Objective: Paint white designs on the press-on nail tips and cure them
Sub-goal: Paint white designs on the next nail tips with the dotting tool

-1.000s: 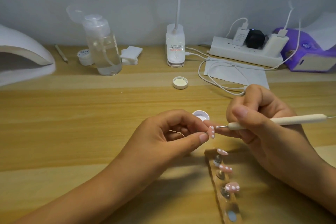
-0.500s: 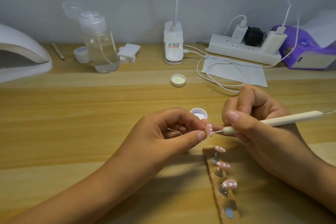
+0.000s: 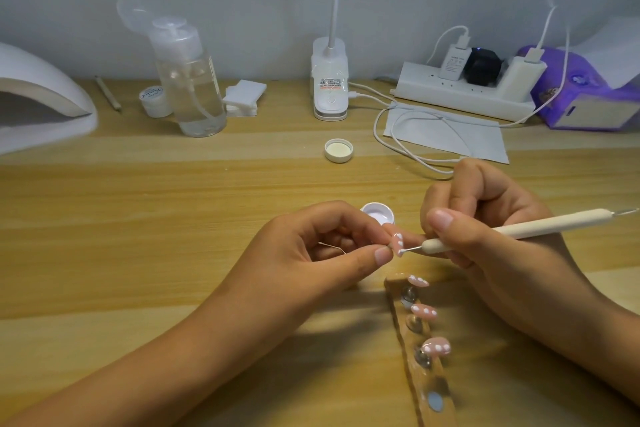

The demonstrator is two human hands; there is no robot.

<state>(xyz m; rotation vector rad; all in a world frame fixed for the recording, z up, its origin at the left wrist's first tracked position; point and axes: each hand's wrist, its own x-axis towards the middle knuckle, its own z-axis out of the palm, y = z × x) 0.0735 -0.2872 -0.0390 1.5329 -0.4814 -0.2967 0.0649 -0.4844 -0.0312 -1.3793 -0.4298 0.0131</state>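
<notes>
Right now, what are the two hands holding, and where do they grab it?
The left hand pinches a pink nail tip by its base, thumb and fingers. The right hand grips a white dotting tool near its front end, like a pencil.

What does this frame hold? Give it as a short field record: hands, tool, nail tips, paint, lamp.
left hand: pinches a pink nail tip on a thin wire
right hand: holds the dotting pen, metal point at the tip's lower edge
holder: three dotted pink tips mounted, nearest mount bare
paint pot: open, behind the left fingers
lid: lies apart, further back
curing lamp: far left, nothing visible inside
</notes>
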